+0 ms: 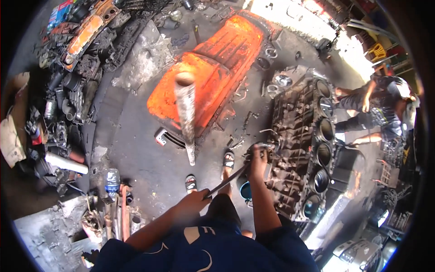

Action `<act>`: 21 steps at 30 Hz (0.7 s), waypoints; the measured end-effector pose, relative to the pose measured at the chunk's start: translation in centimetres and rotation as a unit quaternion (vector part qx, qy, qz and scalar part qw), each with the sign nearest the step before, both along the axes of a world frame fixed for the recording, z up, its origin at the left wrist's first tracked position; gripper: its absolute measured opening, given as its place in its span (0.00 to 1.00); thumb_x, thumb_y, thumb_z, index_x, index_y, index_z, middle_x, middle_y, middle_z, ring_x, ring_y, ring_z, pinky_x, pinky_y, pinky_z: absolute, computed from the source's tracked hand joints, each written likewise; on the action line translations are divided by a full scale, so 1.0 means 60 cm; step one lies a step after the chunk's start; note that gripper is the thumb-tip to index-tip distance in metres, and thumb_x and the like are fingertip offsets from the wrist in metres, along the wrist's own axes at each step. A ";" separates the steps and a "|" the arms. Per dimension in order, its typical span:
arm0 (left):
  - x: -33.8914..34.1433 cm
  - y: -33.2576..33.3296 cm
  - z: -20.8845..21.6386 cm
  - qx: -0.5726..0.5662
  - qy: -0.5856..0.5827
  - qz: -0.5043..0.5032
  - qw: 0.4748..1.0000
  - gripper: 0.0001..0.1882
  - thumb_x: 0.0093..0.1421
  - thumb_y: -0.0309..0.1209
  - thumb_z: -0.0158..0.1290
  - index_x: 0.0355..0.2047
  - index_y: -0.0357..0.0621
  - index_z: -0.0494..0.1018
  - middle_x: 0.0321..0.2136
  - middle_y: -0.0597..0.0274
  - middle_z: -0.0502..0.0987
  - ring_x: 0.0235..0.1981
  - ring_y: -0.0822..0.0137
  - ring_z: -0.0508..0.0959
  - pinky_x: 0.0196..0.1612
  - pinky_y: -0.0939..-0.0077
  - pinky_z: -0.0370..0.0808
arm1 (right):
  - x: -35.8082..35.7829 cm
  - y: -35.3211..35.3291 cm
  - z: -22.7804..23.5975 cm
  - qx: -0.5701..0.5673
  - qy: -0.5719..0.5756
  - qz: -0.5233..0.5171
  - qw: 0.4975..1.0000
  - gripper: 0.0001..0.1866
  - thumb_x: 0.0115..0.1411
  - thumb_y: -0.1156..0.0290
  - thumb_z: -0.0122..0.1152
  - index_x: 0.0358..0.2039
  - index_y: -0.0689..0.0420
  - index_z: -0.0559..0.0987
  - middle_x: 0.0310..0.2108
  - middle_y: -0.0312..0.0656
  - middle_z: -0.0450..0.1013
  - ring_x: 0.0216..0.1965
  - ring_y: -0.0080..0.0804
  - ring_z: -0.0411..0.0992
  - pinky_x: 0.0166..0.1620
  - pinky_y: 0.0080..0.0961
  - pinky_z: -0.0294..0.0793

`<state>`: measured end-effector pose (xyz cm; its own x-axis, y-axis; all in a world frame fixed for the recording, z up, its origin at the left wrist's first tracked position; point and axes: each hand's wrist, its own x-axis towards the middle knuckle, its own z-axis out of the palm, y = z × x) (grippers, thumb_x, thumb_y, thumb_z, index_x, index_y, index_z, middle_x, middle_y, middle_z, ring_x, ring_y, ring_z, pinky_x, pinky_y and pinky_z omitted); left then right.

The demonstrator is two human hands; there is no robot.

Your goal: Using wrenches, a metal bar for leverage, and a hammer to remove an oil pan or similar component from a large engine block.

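Note:
My left hand is closed round the near end of a long dark metal bar. The bar slants up and to the right, where my right hand closes on its far end. That end lies against the left side of a large, dirty engine block. My fingers partly hide what is fitted there. A row of round cylinder bores runs along the block's right side. Below my right hand, a teal bucket shows partly behind my forearm.
An orange metal part lies ahead on the grey floor. A tall rusty pipe stands before it. Another person bends over at the block's right. Scrap parts pile up on the left, near a plastic water bottle.

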<state>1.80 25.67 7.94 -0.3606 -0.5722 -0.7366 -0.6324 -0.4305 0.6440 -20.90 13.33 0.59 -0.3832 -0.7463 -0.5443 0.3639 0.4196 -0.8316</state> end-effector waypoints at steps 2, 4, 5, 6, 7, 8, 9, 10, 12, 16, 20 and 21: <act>-0.037 -0.039 -0.043 -0.095 0.029 -0.058 0.993 0.18 0.64 0.44 0.48 0.42 0.41 0.69 0.27 0.48 0.78 0.31 0.50 0.80 0.36 0.60 0.72 | -0.025 -0.029 -0.156 0.071 -0.040 0.015 0.997 0.18 0.62 0.55 0.60 0.39 0.57 0.72 0.24 0.37 0.73 0.18 0.23 0.67 0.21 0.21 0.68; -0.085 -0.094 -0.078 0.076 -0.041 0.026 0.996 0.19 0.64 0.45 0.48 0.42 0.41 0.70 0.25 0.55 0.77 0.27 0.59 0.78 0.35 0.65 0.72 | -0.040 -0.058 -0.310 0.098 -0.075 0.060 0.991 0.17 0.60 0.52 0.59 0.29 0.54 0.75 0.20 0.33 0.69 0.17 0.22 0.66 0.20 0.22 0.68; -0.085 -0.101 -0.123 0.108 -0.048 0.048 0.992 0.20 0.64 0.41 0.48 0.49 0.39 0.68 0.25 0.47 0.75 0.30 0.54 0.78 0.35 0.63 0.73 | -0.019 -0.081 -0.357 0.125 -0.103 0.062 0.985 0.17 0.61 0.52 0.58 0.29 0.54 0.75 0.19 0.32 0.68 0.16 0.22 0.64 0.19 0.22 0.66; -0.111 -0.151 -0.119 0.177 -0.013 0.132 0.975 0.17 0.64 0.40 0.48 0.48 0.43 0.69 0.21 0.60 0.72 0.22 0.67 0.72 0.26 0.73 0.69 | -0.020 -0.088 -0.409 0.159 -0.122 0.058 0.978 0.17 0.61 0.52 0.58 0.29 0.54 0.75 0.18 0.31 0.66 0.15 0.21 0.63 0.18 0.22 0.64; -0.114 -0.172 -0.149 0.216 0.004 0.228 0.949 0.15 0.64 0.39 0.49 0.47 0.44 0.69 0.20 0.64 0.70 0.20 0.71 0.70 0.24 0.76 0.66 | 0.007 -0.114 -0.438 0.179 -0.147 0.070 0.970 0.17 0.61 0.51 0.58 0.28 0.53 0.75 0.16 0.32 0.65 0.13 0.23 0.63 0.18 0.23 0.65; -0.120 -0.180 -0.176 0.252 0.023 0.324 0.911 0.14 0.63 0.38 0.50 0.45 0.45 0.69 0.19 0.68 0.68 0.18 0.74 0.67 0.22 0.79 0.63 | 0.025 -0.130 -0.464 0.203 -0.168 0.083 0.961 0.17 0.61 0.51 0.58 0.26 0.51 0.74 0.14 0.32 0.63 0.12 0.25 0.62 0.17 0.25 0.66; -0.145 -0.199 -0.202 0.272 0.014 0.319 0.908 0.14 0.63 0.38 0.50 0.45 0.45 0.69 0.19 0.68 0.68 0.18 0.74 0.67 0.22 0.79 0.63 | 0.013 -0.142 -0.519 0.218 -0.201 0.079 0.952 0.17 0.62 0.51 0.56 0.27 0.52 0.73 0.15 0.33 0.63 0.12 0.25 0.62 0.17 0.25 0.66; -0.170 -0.230 -0.234 0.273 0.042 0.388 0.879 0.12 0.62 0.36 0.50 0.44 0.45 0.70 0.19 0.69 0.67 0.17 0.74 0.66 0.22 0.80 0.63 | -0.003 -0.163 -0.579 0.227 -0.230 0.073 0.943 0.17 0.63 0.52 0.55 0.28 0.52 0.73 0.15 0.33 0.63 0.12 0.25 0.62 0.17 0.25 0.66; -0.185 -0.320 -0.237 0.320 0.049 0.424 0.846 0.11 0.60 0.32 0.50 0.43 0.44 0.71 0.18 0.70 0.65 0.17 0.75 0.66 0.21 0.81 0.63 | 0.010 -0.202 -0.640 0.257 -0.252 0.052 0.932 0.16 0.64 0.53 0.52 0.31 0.54 0.72 0.18 0.34 0.65 0.13 0.27 0.62 0.17 0.25 0.65; -0.188 -0.400 -0.293 0.314 0.081 0.481 0.815 0.12 0.62 0.33 0.47 0.44 0.43 0.71 0.19 0.66 0.68 0.17 0.72 0.67 0.22 0.78 0.65 | 0.043 -0.288 -0.740 0.280 -0.248 0.107 0.921 0.16 0.65 0.55 0.51 0.34 0.55 0.72 0.21 0.36 0.67 0.14 0.25 0.63 0.17 0.25 0.66; -0.177 -0.447 -0.315 0.287 0.117 0.532 0.788 0.14 0.63 0.37 0.45 0.42 0.41 0.72 0.19 0.62 0.70 0.17 0.68 0.68 0.24 0.75 0.66 | 0.095 -0.330 -0.747 0.339 -0.212 0.146 0.905 0.16 0.64 0.53 0.49 0.37 0.54 0.72 0.22 0.35 0.67 0.15 0.25 0.63 0.16 0.24 0.63; -0.180 -0.461 -0.320 0.269 0.126 0.541 0.787 0.15 0.62 0.39 0.45 0.40 0.40 0.73 0.19 0.61 0.71 0.17 0.67 0.69 0.24 0.74 0.66 | 0.086 -0.333 -0.754 0.353 -0.218 0.157 0.896 0.16 0.64 0.52 0.48 0.37 0.52 0.72 0.22 0.35 0.66 0.15 0.25 0.62 0.15 0.24 0.61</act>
<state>-8.99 -2.01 -11.28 -0.0505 -0.2752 -0.9601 0.4099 -0.8823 0.2314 -15.76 -6.68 -44.66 0.1494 -0.1899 -0.9704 0.3608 0.9242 -0.1253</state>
